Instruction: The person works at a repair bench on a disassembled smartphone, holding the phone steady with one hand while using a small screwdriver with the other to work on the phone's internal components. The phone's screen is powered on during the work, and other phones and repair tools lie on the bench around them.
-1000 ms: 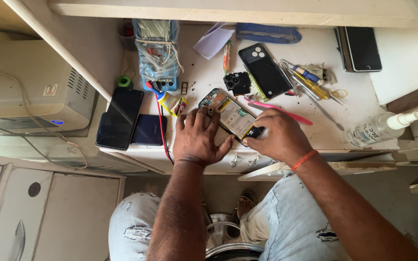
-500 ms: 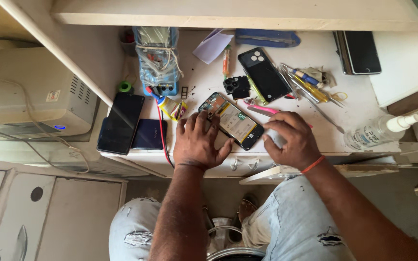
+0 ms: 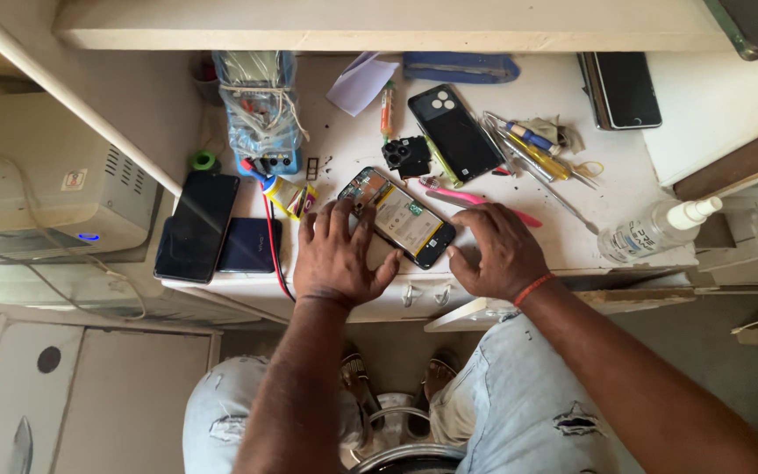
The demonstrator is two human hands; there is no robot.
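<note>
An opened phone (image 3: 407, 219) with its battery and circuit board showing lies tilted on the white worktop (image 3: 344, 145). My left hand (image 3: 337, 256) rests on the phone's left edge, fingers spread over it. My right hand (image 3: 497, 250) sits just right of the phone's lower end, fingers curled down onto the table, thumb near the phone's corner. A black back cover (image 3: 454, 132) and a small black camera piece (image 3: 407, 156) lie beyond the phone. A pink tool (image 3: 475, 200) lies right behind my right hand.
Two dark phones (image 3: 196, 225) lie at the left edge, another phone (image 3: 623, 89) at the back right. A meter in a plastic bag (image 3: 261, 110), screwdrivers and tweezers (image 3: 532, 154), and a clear spray bottle (image 3: 651, 233) stand around. A shelf overhangs the back.
My right hand has come off the phone's right end and settled on the table beside it. My left hand stays on the phone's left side.
</note>
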